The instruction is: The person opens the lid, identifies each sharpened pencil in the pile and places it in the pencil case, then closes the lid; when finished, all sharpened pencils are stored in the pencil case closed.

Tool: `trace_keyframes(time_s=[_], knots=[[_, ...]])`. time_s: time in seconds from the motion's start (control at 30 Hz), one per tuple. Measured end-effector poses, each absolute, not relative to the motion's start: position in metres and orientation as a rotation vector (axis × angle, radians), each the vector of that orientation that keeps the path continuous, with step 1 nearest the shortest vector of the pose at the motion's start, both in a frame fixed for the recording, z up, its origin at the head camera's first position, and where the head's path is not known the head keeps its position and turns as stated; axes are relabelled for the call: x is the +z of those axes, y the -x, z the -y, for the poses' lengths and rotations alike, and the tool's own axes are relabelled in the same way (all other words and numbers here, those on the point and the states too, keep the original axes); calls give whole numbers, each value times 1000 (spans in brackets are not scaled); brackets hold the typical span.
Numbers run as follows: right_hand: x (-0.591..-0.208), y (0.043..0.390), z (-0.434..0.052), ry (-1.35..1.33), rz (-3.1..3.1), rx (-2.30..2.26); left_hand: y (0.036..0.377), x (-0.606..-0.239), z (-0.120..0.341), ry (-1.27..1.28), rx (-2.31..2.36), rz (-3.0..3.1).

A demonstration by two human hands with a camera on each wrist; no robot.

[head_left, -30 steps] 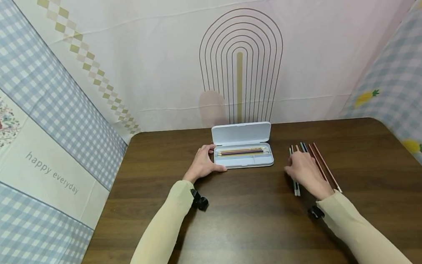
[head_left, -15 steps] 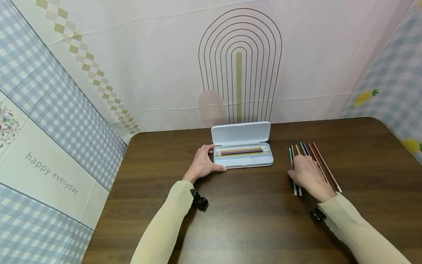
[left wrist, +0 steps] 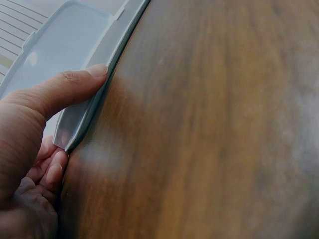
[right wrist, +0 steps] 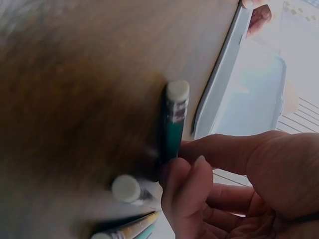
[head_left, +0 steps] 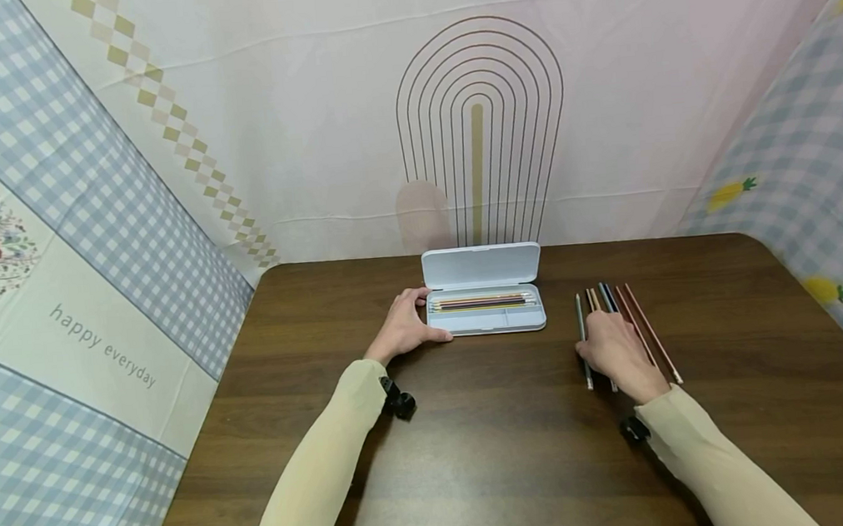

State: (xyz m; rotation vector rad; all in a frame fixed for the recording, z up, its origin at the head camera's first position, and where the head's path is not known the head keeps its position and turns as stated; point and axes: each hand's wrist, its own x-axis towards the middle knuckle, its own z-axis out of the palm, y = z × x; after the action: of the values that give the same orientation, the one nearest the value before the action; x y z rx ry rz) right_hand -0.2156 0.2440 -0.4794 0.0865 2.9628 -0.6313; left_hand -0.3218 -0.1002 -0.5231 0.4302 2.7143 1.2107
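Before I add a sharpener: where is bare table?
Bare: table between the sleeves, and the strip between pencil case and loose pencils. Crowded: under the right hand; the left hand holds the case.

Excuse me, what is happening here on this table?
A person sits at a dark wooden table. The left hand holds the left end of an open white pencil case with some pencils inside. The right hand pinches a green pencil from the row of loose pencils lying to the right.
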Motion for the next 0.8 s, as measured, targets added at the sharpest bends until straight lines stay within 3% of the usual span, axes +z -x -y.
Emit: trace_keyframes(time_s=[0.8], knots=[[-479, 218, -247, -195, -2968, -718, 320, -522, 100, -416, 1202, -2711]])
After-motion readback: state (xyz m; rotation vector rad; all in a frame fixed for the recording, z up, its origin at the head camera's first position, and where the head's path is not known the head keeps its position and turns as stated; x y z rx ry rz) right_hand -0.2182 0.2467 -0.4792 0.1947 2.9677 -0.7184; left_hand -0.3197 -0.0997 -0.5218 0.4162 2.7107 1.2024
